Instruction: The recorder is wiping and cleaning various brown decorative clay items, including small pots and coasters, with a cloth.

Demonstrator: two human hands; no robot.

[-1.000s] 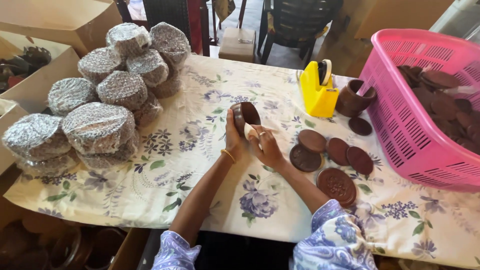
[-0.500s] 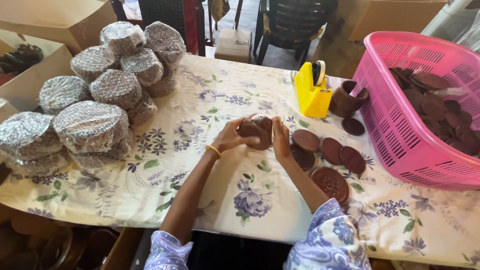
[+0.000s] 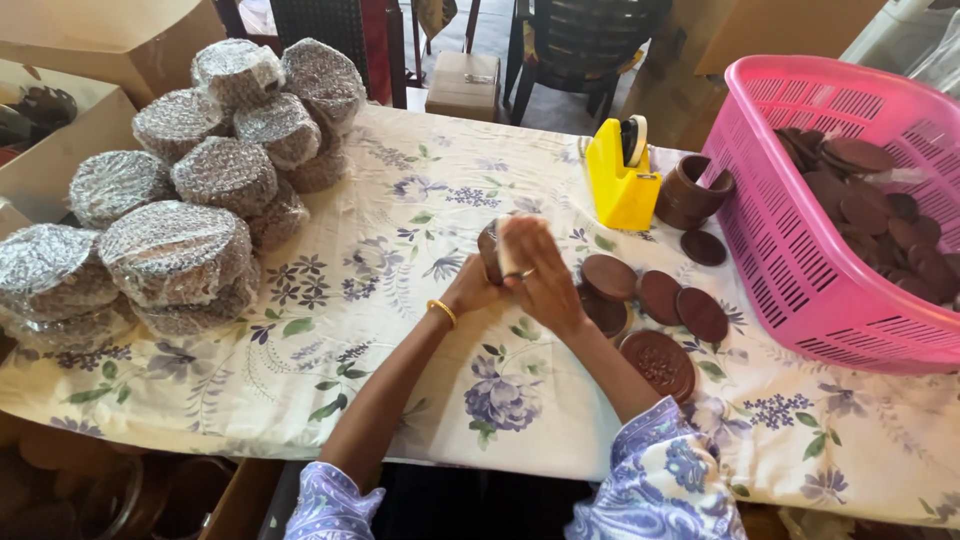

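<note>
**Brown disc stack held in both hands over floral worktop**

A small stack of brown discs (image 3: 489, 250) is held on edge above the worktop (image 3: 400, 380), approx. mid-cloth. The left hand (image 3: 475, 288) is closed under and behind it; the right hand (image 3: 540, 275) is wrapped over the front, w/ a pale strip of tape (image 3: 505, 248) pressed under the fingers. Both grips are closed on the stack.

Containers:
- Pink basket (image 3: 800, 270), at right edge, partly filled w/ loose brown lids (image 3: 870, 200) and discs, piled unevenly; exact count cannot be told.
- Brown round pot (image 3: 692, 192), lying tilted between basket and yellow tape dispenser (image 3: 620, 175); contents not visible.
- Cardboard boxes (image 3: 60, 160) at left edge, contents mostly hidden.

Loose on the worktop, just right of the hands: flat brown discs (image 3: 655, 295) overlapping in a row, and a carved disc (image 3: 658, 362) nearer the person. One more disc (image 3: 704, 247) is seen near the pot.

At left, bubble-wrapped round bundles (image 3: 180, 250) are stacked in a heap, touching each other.
</note>
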